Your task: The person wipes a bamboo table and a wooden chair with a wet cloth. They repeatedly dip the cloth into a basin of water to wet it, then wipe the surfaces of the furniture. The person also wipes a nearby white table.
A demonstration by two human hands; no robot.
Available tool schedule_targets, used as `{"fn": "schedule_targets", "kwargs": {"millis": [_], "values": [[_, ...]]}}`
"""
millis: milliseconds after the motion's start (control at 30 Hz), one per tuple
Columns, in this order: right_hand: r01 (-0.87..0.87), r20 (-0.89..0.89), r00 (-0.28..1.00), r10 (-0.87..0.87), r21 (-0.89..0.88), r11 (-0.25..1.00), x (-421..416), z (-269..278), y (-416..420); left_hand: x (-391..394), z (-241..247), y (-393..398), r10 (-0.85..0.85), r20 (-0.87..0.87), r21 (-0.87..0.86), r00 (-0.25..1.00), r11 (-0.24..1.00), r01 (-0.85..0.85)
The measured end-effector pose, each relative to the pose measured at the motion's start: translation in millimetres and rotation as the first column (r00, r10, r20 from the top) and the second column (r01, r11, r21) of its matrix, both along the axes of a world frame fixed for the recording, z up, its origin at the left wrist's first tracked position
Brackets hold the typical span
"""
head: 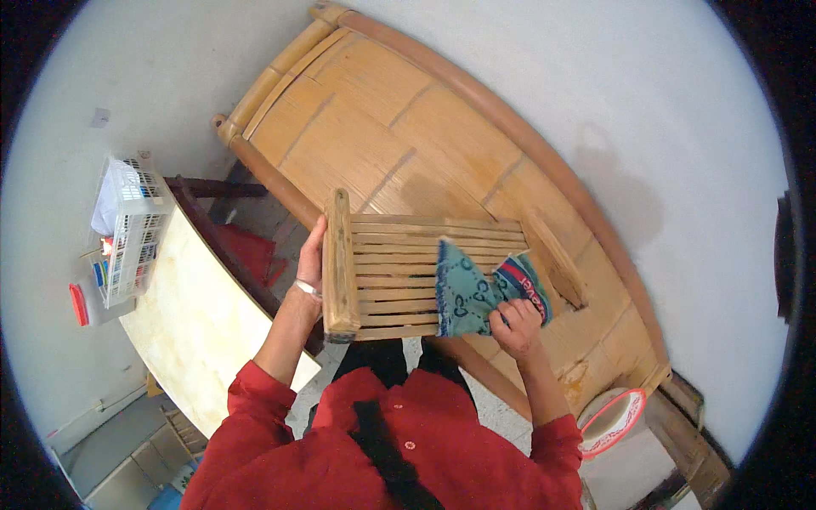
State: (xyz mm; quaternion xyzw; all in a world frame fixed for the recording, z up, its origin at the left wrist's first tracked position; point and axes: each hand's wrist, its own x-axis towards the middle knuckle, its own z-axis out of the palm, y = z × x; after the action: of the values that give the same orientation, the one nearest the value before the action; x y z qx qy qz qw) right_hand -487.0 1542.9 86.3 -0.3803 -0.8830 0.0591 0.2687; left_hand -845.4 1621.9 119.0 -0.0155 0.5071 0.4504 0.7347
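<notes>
A small slatted wooden stool or rack (389, 271) is tilted over a bamboo bed or bench (382, 121), its thick end rail towards the left. My left hand (311, 254) holds that end rail from its outer side, the thumb along its edge; most of the fingers are hidden behind it. A green patterned cloth (468, 293) with a blue and red band is gripped in my right hand (517, 325). The cloth lies over the right part of the slats. The far end piece of the slatted thing rests near the bed's surface.
At left, a pale tabletop (210, 306) carries a white plastic basket (131, 223) and a container with a red lid (79, 305). A red-rimmed basin (612, 424) stands at lower right. White walls border the bed. A red item (245, 252) lies below, between table and bed.
</notes>
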Motion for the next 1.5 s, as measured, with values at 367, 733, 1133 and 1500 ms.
{"fn": "schedule_targets", "kwargs": {"millis": [367,733,1133,1500], "values": [[0.222,-0.524,0.678,-0.515,-0.523,0.823,9,-19,-107,40,3,-81,-0.044,-0.118,0.103,0.992,0.993,0.056],[-0.330,-0.690,-0.429,-0.584,-0.482,0.812,26,71,-94,25,-10,-105,-0.197,-0.229,0.137,0.953,0.963,0.232],[0.173,-0.331,0.893,-0.304,-0.369,0.913,-139,-13,-12,45,19,-106,-0.167,-0.474,0.343,0.864,0.869,0.356],[0.744,0.139,0.571,-0.809,-0.504,0.438,-4,-173,-2,58,27,-118,-0.156,-0.580,0.301,0.799,0.871,0.388]]}}
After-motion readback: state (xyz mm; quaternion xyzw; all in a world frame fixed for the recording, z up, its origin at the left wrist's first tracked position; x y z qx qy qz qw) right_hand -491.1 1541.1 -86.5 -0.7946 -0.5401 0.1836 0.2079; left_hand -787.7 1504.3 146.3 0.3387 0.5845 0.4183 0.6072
